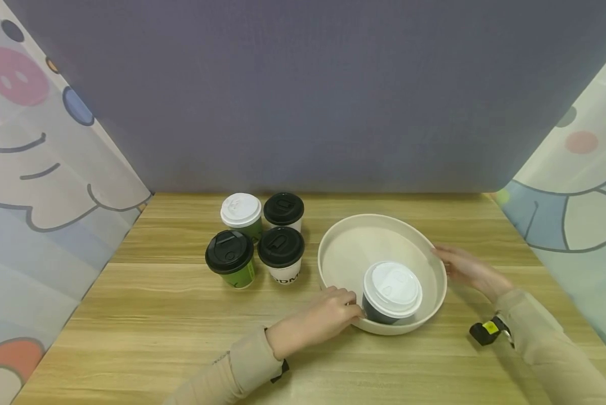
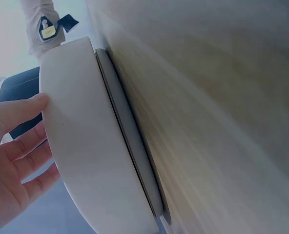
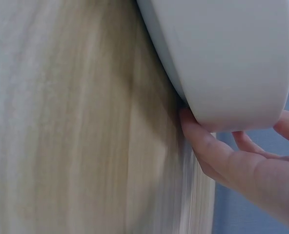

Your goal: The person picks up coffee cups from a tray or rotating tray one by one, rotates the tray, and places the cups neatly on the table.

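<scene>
A round cream tray (image 1: 350, 247) is at the right of the wooden table. Inside it, near the front, stands a dark paper cup with a white lid (image 1: 395, 289). My left hand (image 1: 323, 318) pinches the tray's front-left rim; in the left wrist view its thumb (image 2: 30, 108) presses the rim's edge and the other fingers reach over to the inside. On the far right side, my right hand (image 1: 470, 270) grips the tray wall. The right wrist view has its fingers (image 3: 210, 146) curled under the tray's lower edge, with the thumb up at the rim.
Left of the tray stand several lidded paper cups: a green cup with a black lid (image 1: 230, 256), one with a white lid (image 1: 241, 211), and white cups with black lids (image 1: 281, 247). A grey panel (image 1: 303, 101) rises behind the table, with patterned curtains (image 1: 34, 140) at the sides.
</scene>
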Tool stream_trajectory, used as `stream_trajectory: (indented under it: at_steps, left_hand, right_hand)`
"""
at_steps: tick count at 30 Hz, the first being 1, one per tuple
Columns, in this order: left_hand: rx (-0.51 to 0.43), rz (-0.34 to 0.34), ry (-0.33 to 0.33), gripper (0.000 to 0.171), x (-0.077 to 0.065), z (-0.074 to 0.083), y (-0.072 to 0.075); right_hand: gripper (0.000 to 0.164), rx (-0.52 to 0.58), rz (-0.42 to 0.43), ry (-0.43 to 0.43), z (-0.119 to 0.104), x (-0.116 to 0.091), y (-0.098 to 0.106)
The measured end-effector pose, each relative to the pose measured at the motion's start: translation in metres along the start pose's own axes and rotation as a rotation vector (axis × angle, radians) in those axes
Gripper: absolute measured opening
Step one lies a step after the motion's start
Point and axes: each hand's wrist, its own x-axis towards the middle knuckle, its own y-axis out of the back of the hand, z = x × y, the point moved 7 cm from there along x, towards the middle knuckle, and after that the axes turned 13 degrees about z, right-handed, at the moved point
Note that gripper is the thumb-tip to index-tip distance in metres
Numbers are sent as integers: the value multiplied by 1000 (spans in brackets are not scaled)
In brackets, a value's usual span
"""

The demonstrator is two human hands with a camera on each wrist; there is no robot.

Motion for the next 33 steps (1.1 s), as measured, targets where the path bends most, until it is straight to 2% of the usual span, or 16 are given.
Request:
stream_trajectory:
  at_steps: [4,7,12,14,16,21,23,28,33]
  left_hand:
    - [-20,-1,32,8,-3,-6,1]
    - [-31,13,47,7,-5,-10,3]
    - [-44,46,66,5,-9,-16,5]
    - [-42,58,72,4,-11,-19,6]
    - [-35,69,77,4,-13,-21,7]
    - [-31,93,83,3,-15,-28,10]
    - [-36,100,85,3,-16,-31,11]
    - [-69,107,97,2,-19,-39,12]
    - [-99,95,130,3,-21,-46,14]
  right_hand:
    - [57,-33,-23,49,0,-3,0]
    - [62,-58,-46,94,0,-7,-1]
    - [42,7,-60,104,2,-14,-1]
    - [39,27,-56,98,3,-17,-1]
    - [43,37,-57,98,4,-21,-2]
    - [23,90,-76,71,9,-28,-5]
    - [29,82,-70,60,11,-31,-6]
    - [72,57,-38,36,16,-36,-8]
    - [78,39,-3,18,20,-43,-10]
